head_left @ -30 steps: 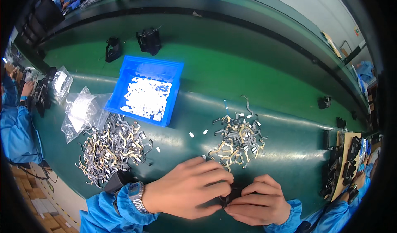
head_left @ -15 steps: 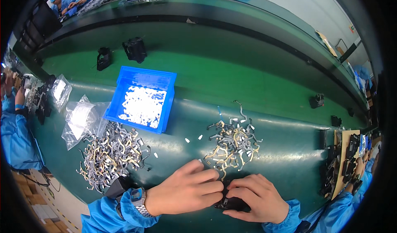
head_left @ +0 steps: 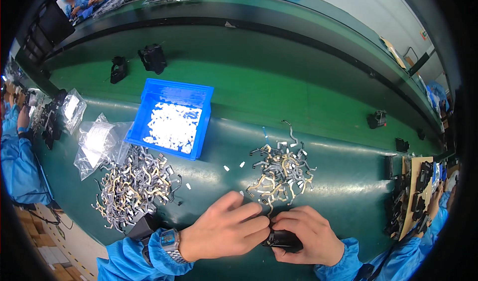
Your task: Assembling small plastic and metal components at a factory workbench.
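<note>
My right hand point(head_left: 312, 233) wraps round a black plastic housing point(head_left: 287, 240) at the near edge of the bench, thumb below and fingers over the top. My left hand point(head_left: 231, 227), a metal-strapped watch at its wrist, has its fingers bent and pressed together at the left end of the housing. What those fingertips pinch, if anything, is hidden. Just beyond both hands lies a loose pile of short cables point(head_left: 281, 174), grey and tan with white connectors. A bigger heap of similar cables point(head_left: 137, 186) spreads left of my left forearm.
A blue bin point(head_left: 205, 121) of small white pieces stands beyond the left heap, beside clear plastic bags point(head_left: 97, 146). Black housings point(head_left: 152, 58) sit on the green belt point(head_left: 259, 91). At right are more black parts by a cardboard sheet point(head_left: 416, 196). Co-workers' blue sleeves point(head_left: 22, 169) flank the bench.
The black housings on the belt have shifted left. In my right hand the housing has tilted, and more of its side shows. My left hand stays almost in place.
</note>
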Demonstrator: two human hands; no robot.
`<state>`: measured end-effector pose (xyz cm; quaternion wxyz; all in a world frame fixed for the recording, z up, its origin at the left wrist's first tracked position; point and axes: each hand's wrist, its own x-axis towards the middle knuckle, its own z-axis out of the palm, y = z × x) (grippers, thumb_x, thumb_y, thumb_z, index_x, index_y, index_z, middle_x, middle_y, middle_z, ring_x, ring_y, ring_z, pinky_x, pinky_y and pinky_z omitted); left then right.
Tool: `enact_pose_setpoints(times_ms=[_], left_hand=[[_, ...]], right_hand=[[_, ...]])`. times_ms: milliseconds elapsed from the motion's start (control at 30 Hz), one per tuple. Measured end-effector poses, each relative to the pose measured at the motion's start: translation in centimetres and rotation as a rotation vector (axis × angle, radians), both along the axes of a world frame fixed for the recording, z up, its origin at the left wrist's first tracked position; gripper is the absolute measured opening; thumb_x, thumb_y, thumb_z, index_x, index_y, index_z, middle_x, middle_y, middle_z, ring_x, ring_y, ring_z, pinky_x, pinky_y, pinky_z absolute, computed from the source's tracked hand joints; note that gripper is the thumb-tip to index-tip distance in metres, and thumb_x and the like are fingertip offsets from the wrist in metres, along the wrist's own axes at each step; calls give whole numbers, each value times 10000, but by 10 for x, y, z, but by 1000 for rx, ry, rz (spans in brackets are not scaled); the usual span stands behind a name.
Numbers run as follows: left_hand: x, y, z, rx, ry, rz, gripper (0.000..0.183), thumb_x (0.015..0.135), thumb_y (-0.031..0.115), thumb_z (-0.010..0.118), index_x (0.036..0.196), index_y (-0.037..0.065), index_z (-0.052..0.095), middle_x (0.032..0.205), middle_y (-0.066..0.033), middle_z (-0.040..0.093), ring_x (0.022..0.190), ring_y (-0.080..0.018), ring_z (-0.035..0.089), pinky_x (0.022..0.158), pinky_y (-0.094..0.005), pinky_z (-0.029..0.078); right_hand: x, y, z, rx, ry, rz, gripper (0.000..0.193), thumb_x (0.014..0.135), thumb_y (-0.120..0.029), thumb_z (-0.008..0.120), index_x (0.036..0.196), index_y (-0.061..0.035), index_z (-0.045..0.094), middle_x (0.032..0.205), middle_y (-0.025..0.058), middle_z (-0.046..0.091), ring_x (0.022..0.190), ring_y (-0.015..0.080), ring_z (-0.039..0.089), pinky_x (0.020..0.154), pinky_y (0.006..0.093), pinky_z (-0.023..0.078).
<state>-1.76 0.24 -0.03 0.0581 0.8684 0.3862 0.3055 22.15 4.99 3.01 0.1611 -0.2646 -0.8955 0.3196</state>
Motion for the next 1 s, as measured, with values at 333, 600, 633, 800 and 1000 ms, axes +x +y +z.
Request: enact_pose_setpoints(times_ms=[333, 600, 633, 800, 1000], left_hand=[[9, -3, -11, 5, -83, 78, 95, 679, 182, 717, 732, 147, 647, 799, 41, 485, 854, -129, 556, 694, -309, 419], [4, -3, -6, -96, -4, 85, 176, 715, 208, 822, 867, 169, 743, 943, 90, 658, 911, -136, 621, 748, -312, 454], [4, -2, -7, -96, 4, 82, 178, 713, 208, 824, 868, 173, 744, 954, 90, 663, 908, -138, 622, 749, -313, 453], [6, -2, -4, -2, 2, 172, 176, 710, 205, 826, 867, 190, 749, 964, 88, 671, 902, -141, 624, 744, -311, 449], [8, 0, -8, -12, -33, 190, 182, 718, 193, 838, 879, 189, 755, 970, 73, 681, 896, -153, 634, 735, -309, 446]], right_hand=[[0, 1, -5, 32, 14, -76, 557, 661, -196, 911, 1165, -78, 704, 1137, 78, 740, 985, 293, 715, 884, 386, 602], [-2, 1, 1, 45, -12, -58, 523, 671, -177, 899, 1157, -78, 732, 1149, 74, 742, 990, 280, 708, 894, 380, 599], [-1, 2, 1, 38, -12, -54, 525, 675, -174, 899, 1163, -77, 733, 1155, 73, 744, 998, 279, 706, 897, 379, 597], [2, 2, 3, 38, -30, -52, 531, 682, -168, 901, 1177, -77, 733, 1199, 60, 753, 1034, 280, 693, 926, 382, 583], [7, 6, 7, 11, -106, -53, 548, 691, -142, 882, 1213, -103, 720, 1264, 19, 757, 1118, 245, 636, 989, 377, 482]])
